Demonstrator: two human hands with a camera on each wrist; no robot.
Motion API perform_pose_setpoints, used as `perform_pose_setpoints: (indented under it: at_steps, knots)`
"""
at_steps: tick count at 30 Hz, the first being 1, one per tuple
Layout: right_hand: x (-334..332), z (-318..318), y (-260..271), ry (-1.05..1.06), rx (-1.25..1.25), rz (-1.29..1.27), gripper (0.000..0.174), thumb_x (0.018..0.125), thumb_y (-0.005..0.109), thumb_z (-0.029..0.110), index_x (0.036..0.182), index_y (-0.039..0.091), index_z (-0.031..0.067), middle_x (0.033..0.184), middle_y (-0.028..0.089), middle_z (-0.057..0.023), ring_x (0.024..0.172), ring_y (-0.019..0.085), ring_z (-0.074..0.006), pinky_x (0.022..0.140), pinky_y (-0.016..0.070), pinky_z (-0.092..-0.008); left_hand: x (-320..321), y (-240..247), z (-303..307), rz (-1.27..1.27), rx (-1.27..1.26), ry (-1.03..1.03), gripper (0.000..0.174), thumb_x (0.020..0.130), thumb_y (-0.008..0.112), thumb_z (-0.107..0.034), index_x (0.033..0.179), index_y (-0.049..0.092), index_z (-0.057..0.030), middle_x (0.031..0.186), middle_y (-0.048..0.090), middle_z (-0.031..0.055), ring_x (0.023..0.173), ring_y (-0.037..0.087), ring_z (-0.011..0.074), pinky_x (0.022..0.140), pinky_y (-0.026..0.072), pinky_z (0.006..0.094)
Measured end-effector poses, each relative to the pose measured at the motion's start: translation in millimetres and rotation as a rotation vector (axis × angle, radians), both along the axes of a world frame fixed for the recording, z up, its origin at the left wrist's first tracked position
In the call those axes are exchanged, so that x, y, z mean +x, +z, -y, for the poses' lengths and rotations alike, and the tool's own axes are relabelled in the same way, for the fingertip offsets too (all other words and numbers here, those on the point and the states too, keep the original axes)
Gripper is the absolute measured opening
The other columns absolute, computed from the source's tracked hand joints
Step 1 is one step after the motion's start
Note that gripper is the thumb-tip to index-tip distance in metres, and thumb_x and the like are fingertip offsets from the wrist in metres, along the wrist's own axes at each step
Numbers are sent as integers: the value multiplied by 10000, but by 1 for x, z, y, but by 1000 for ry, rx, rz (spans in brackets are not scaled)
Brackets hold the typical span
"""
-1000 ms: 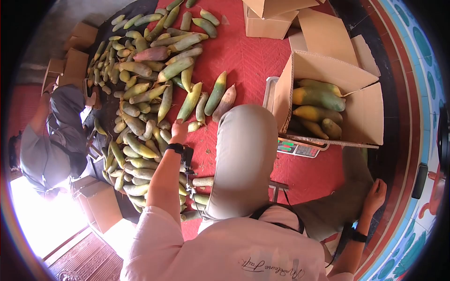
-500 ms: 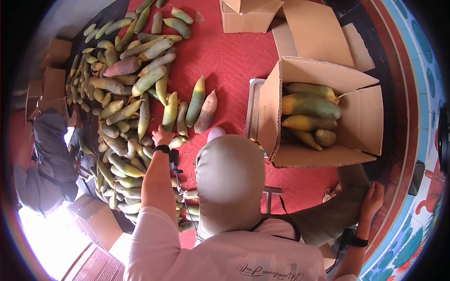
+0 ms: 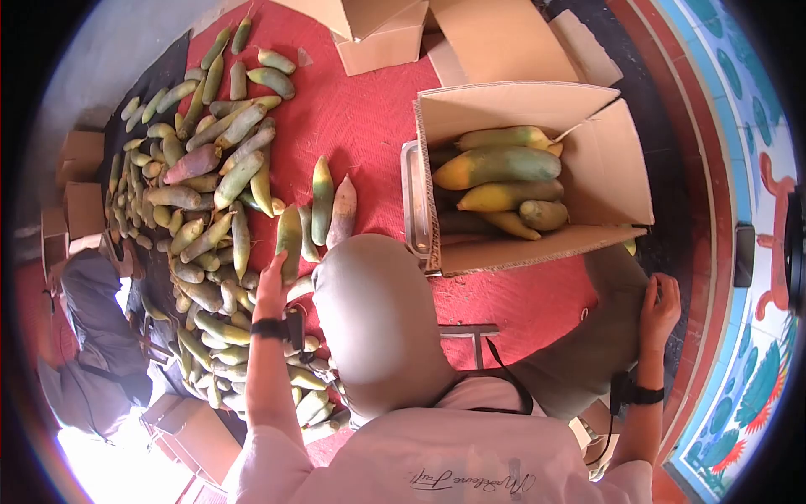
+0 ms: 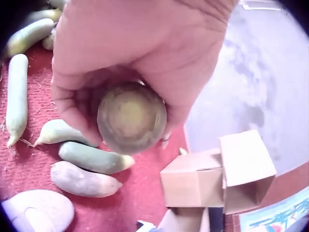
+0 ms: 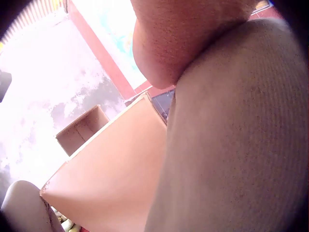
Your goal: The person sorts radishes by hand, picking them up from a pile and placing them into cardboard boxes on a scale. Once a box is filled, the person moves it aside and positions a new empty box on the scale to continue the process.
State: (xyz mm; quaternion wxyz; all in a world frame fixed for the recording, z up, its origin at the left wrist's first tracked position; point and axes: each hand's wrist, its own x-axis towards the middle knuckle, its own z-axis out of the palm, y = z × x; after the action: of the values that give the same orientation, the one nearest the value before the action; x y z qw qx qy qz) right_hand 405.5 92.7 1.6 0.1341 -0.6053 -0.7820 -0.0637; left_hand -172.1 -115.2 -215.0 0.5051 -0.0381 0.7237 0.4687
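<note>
My left hand (image 3: 270, 290) grips a long green radish (image 3: 288, 239) near the edge of the big pile. In the left wrist view, its round pale end (image 4: 131, 116) faces the camera, with fingers and thumb curled about it. Beside it on the red mat lie a green radish (image 3: 322, 200) and a pinkish one (image 3: 342, 214). My right hand (image 3: 661, 312) rests by my bent right knee, fingers loosely curled and holding nothing. Several green and yellow radishes (image 3: 504, 168) lie inside an open cardboard box (image 3: 604, 176) at the right.
A large heap of radishes (image 3: 201, 197) spreads over the left of the red mat (image 3: 369, 101). The box stands on a scale with a metal tray (image 3: 415, 193). More cartons (image 3: 382, 42) stand behind it. My left knee (image 3: 378, 319) rises between heap and box. Another person (image 3: 101, 336) sits at far left.
The head view has turned, so the box and pile sit further left. My left hand has closed round the radish, whose far end has drawn a little toward me. The right hand stays by the knee.
</note>
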Motion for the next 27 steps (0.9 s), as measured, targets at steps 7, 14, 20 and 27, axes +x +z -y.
perform_pose_setpoints:
  at_steps: [7, 14, 20, 27]
  knots:
    - [-30, -2, 28, 185, -19, -221, 170, 775, 574, 16, 945, 564, 12, 928, 576, -150, 844, 567, -320, 739, 458, -357, 44, 180, -7, -70, 423, -233, 586, 793, 632, -299, 1199, 445, 81, 1059, 576, 114, 936, 553, 161, 820, 430, 260]
    - [-159, 7, 105, 830, 84, -124, 704, 531, 780, 183, 1180, 509, 141, 1192, 483, -115, 1071, 483, -288, 886, 419, -405, 140, 292, -80, -64, 611, -882, 580, 751, 651, -360, 1142, 519, 47, 1004, 588, 88, 890, 539, 135, 784, 425, 253]
    - [-154, 0, 91, 698, -16, -150, 606, 564, 765, 160, 1112, 513, 99, 998, 532, -111, 978, 508, -294, 845, 430, -380, 175, 282, -103, -56, 691, -892, 569, 851, 565, -391, 1242, 453, 7, 992, 604, 88, 924, 545, 158, 835, 422, 278]
    - [-114, -61, 59, 403, -153, 131, 578, 614, 744, 188, 1135, 516, 86, 1018, 551, -137, 1026, 501, -309, 884, 407, -370, 169, 253, -91, -1130, 768, -1012, 475, 834, 569, -346, 1172, 507, -18, 1095, 548, 213, 1057, 503, 355, 905, 394, 408]
